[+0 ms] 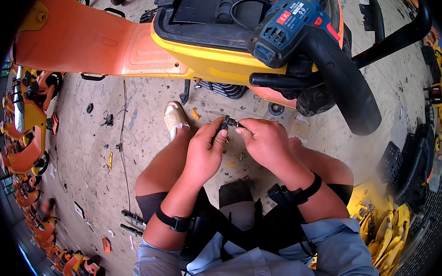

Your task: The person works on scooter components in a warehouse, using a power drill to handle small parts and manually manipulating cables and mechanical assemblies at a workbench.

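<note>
Over the concrete floor, between my knees, my two hands meet at a small black part [225,122] with a short stem pointing right. My left hand [204,151] is closed, pinching the wider black end between thumb and fingers. On the other side, my right hand [265,140] is also closed, with its thumb and forefinger at the tip of the stem. The fingers cover much of the part, so I cannot make out its exact kind. Just beyond stands an orange and yellow scooter body [206,55], with a blue and black power drill [287,27] lying on it.
A black tubular bar [397,41] juts out at the right. Small scraps, a yellow-handled tool [110,161] and a cable [124,113] lie on the floor at the left. Yellow panels [389,234] are heaped at the lower right. Orange scooters [33,134] line the left side.
</note>
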Motion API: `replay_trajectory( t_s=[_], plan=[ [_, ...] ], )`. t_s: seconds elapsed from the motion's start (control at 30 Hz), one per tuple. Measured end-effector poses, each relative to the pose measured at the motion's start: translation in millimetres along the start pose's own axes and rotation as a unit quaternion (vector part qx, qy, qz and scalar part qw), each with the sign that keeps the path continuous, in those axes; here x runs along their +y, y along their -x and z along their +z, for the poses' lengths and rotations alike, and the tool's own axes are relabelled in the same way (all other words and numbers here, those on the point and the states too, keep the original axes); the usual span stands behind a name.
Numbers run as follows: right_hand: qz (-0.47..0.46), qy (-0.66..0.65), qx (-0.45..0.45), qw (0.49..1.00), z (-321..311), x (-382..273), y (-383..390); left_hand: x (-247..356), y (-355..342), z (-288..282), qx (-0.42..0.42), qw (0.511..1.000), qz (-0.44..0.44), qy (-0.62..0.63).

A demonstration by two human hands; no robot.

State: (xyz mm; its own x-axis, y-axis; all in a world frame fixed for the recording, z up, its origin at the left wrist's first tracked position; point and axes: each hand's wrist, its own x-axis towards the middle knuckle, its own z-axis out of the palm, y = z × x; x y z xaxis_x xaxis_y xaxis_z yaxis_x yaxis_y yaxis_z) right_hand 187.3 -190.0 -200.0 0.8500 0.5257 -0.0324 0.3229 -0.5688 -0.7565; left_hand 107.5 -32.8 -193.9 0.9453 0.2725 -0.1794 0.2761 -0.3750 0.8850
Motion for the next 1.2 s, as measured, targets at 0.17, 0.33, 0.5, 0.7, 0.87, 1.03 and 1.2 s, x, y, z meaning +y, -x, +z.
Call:
replay_trajectory(
  t_s=[0.17, 0.33, 0.5, 0.7, 0.87, 1.03, 1.2],
  plan=[
    [-0.076, 0.046, 0.055, 0.995, 7, 8, 3, -2, 1, 2, -0.02, 0.994, -0.082, 0.073],
    [0.03, -0.072, -0.016, 0.997, 6, 7, 0, -4, 2, 2, -0.015, 0.991, -0.097, 0.093],
    [0.106, -0.177, -0.134, 0.969, 0, 12, -6, -7, 1, 3, 0.003, 0.994, -0.066, 0.092],
    [0.186, -0.279, -0.195, 0.922, -2, 18, -10, -11, 1, 4, -0.005, 0.995, -0.048, 0.091],
    [0.151, -0.208, -0.143, 0.956, -2, 15, -8, -10, 1, 4, -0.01, 0.996, -0.047, 0.078],
    [0.066, -0.117, -0.04, 0.99, 0, 9, -4, -6, 0, 4, -0.016, 0.995, -0.056, 0.079],
    [0.014, -0.094, 0.019, 0.995, 1, 5, -3, -7, 1, 4, -0.018, 0.989, -0.087, 0.117]
  ],
)
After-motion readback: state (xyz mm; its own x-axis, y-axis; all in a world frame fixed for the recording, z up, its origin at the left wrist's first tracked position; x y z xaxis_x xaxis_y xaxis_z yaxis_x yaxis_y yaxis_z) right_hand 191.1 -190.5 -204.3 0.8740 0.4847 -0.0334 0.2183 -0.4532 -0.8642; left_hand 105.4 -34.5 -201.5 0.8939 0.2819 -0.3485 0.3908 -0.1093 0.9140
